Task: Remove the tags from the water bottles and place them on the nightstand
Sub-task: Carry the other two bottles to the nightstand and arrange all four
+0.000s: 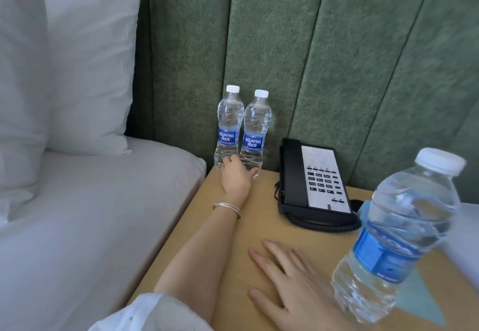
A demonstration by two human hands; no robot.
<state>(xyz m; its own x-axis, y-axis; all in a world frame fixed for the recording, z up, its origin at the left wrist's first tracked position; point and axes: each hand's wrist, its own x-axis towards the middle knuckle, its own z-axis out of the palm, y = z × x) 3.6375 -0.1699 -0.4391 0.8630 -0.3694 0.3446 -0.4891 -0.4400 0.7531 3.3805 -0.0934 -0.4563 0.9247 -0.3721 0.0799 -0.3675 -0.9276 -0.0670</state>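
- At the back of the light wooden nightstand bench (248,227), against the green padded fabric headboard (337,58), two clear plastic water bottles with white caps and blue labels stand upright and touching each other: left bottle (228,123), right bottle (255,128).
- No tag visible on either neck; both look finished and placed.
- Left hand (237,175), with thin metal bangles (227,208) on its wrist, reaches to their bases. Its grip is loosely curled, fingers touching the lower part of both bottles; whether it actually clasps one, I cannot tell.
- Third clear plastic bottle (396,240), same white cap and blue label, sits tilted at the near right edge of view, blurred. No tag discernible on it. Whether it rests on the bench or is held cannot be told.
- Right hand (293,278) lies flat on the bench, fingers spread wide, holding nothing, just beside the third bottle.
- Black-and-white corded desk telephone (316,182) occupies the middle of the bench, between the pair and the third bottle.
- White bed (90,214) and pillow (85,58) on the left.
- Judgement: task well advanced; what appears left is setting the third bottle upright with the pair.
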